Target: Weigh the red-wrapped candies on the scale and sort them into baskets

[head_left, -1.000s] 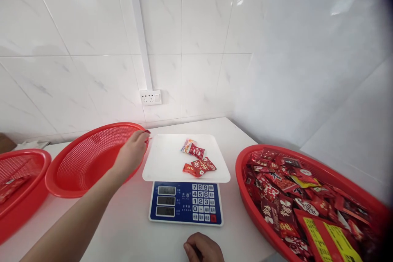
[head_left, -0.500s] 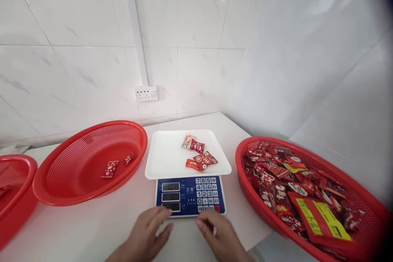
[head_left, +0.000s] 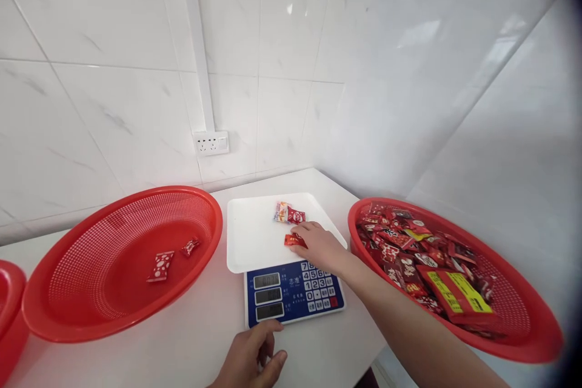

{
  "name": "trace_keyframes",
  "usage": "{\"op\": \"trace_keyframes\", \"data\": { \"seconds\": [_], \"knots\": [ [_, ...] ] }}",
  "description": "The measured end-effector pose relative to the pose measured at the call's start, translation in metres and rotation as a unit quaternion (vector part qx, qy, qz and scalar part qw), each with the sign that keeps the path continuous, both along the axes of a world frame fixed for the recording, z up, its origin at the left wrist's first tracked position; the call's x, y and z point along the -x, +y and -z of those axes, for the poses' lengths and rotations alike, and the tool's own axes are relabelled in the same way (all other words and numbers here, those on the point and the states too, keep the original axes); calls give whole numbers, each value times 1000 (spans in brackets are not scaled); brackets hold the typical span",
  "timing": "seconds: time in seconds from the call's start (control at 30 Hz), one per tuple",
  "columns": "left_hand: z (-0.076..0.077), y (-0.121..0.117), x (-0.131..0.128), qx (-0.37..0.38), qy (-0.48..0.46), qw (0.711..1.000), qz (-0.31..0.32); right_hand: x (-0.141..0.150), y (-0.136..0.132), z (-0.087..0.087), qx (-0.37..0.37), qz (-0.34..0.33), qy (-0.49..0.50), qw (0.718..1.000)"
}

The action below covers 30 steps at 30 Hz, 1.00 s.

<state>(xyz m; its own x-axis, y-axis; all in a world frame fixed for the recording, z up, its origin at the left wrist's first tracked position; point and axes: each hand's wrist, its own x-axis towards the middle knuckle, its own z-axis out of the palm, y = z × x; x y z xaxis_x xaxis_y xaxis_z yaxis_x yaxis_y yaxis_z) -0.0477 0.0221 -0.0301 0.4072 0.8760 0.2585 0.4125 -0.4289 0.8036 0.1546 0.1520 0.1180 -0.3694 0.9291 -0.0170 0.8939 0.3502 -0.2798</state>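
I see right hand [head_left: 321, 245] over front right of white pan [head_left: 248, 236], fingers at red packet [head_left: 293, 240]; can't tell if pinching. Left hand [head_left: 250, 354] by front edge of scale [head_left: 293, 292], thumb and forefinger apart.

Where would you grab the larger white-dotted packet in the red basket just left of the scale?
Probably across its middle, thumb and fingers on opposite sides, from above: the packet lies fairly flat, apart from the smaller packet, and the basket has a raised wall that hinders a low sideways approach.
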Motion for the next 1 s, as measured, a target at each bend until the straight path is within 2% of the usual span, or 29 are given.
{"op": "trace_keyframes", "data": {
  "seconds": [0.2,0.33,0.43,0.53,0.63,0.7,0.8,0.9,1.0],
  "knots": [
    [-6,2,-3,66,-19,998,10,9,4,-8,-26,-9,-103,994],
    [-2,1,-10,83,-35,996,-19,26,6,-28,-11,-6,-50,999],
    [-1,1,-11,81,-53,995,-22,67,8,-50,-52,-59,79,994],
    [-6,2,-7,71,-64,995,-27,130,12,-67,-104,-170,207,958],
    [-11,4,-2,71,-58,996,-10,182,15,-75,-89,-263,240,930],
    [-12,4,-1,75,-57,996,-8,195,18,-76,-73,-287,220,929],
    [-11,2,-5,76,-71,994,-28,172,28,-68,-92,-250,160,950],
    [-12,-1,-10,94,-69,993,-19,117,47,-49,-123,-95,61,986],
    [-15,-1,-12,116,-54,992,-3,68,64,-26,-62,30,-19,997]
  ]
}}
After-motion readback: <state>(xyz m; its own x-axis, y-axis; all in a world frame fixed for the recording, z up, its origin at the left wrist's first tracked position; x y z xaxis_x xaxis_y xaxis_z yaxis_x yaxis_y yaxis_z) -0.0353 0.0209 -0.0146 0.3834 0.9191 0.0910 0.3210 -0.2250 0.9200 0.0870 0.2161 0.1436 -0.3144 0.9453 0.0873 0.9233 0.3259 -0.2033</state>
